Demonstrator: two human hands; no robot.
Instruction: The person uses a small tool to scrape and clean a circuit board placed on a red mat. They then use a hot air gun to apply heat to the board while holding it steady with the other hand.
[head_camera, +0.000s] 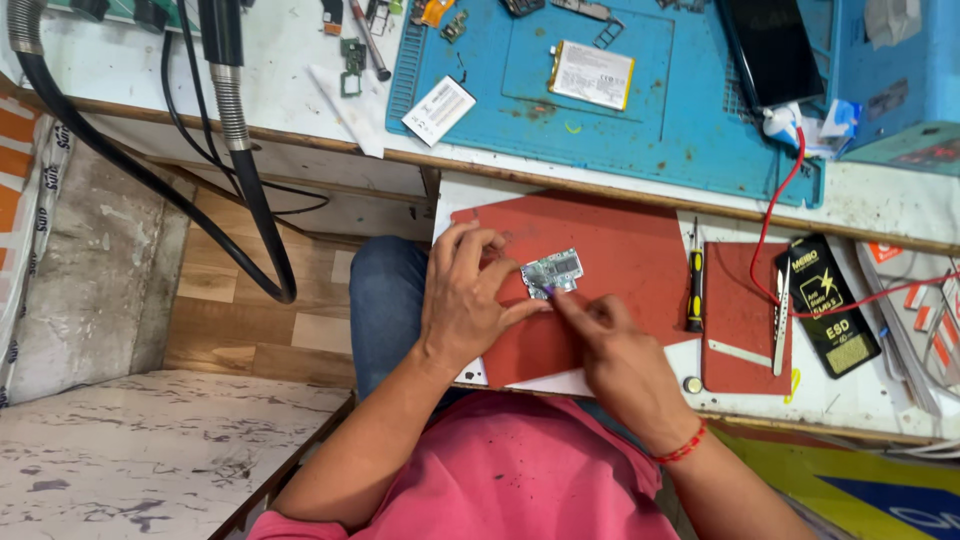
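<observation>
My left hand (465, 300) grips a small silvery circuit board (553, 270) by its left edge, just above a red mat (620, 240) on a pull-out shelf. My right hand (610, 335) comes in from below and its fingertips pinch the board's lower edge, where a small purple bit shows. Both hands touch the board. Whether the right hand holds a tool is hidden by the fingers.
A yellow-and-black screwdriver (694, 285), tweezers (780, 320) on a smaller red mat (740, 310), and a black packet (828, 305) lie to the right. The blue work mat (690, 120) above holds a flat battery (592, 74), a dark phone (772, 48) and small parts. Black hoses (240, 150) hang at left.
</observation>
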